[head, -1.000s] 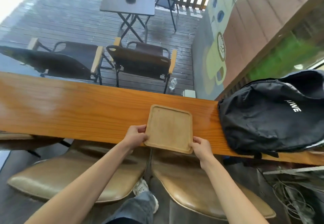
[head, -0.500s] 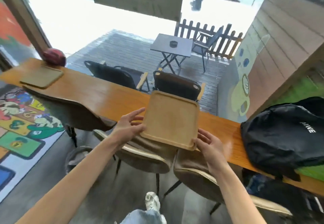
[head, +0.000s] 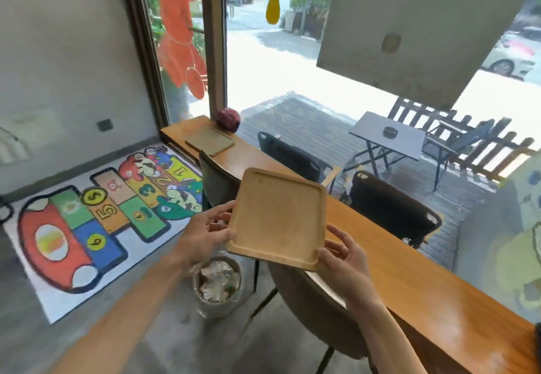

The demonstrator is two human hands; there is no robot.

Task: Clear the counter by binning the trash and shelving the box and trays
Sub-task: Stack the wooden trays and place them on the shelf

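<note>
The wooden tray is held in the air, clear of the worktop, tilted with its far edge raised. Its recessed face is up and carries nothing. The left hand grips the tray's left edge; its fingers are curled round that edge, thumb on top. The right hand holds the near right corner; its fingers are spread and lightly curled against the tray's edge and underside.

A second tray lies flat at the far end of the worktop, near the window corner. It appears empty. A dark red round object sits just beside it, against the window frame; what it is cannot be told.

A waste bin stands on the floor below the held tray, between the left forearm and a chair. The bin is lined and filled with crumpled pale wrappings close to its rim.

A colourful numbered floor mat lies to the left. A second chair stands at the worktop beyond the held tray.
</note>
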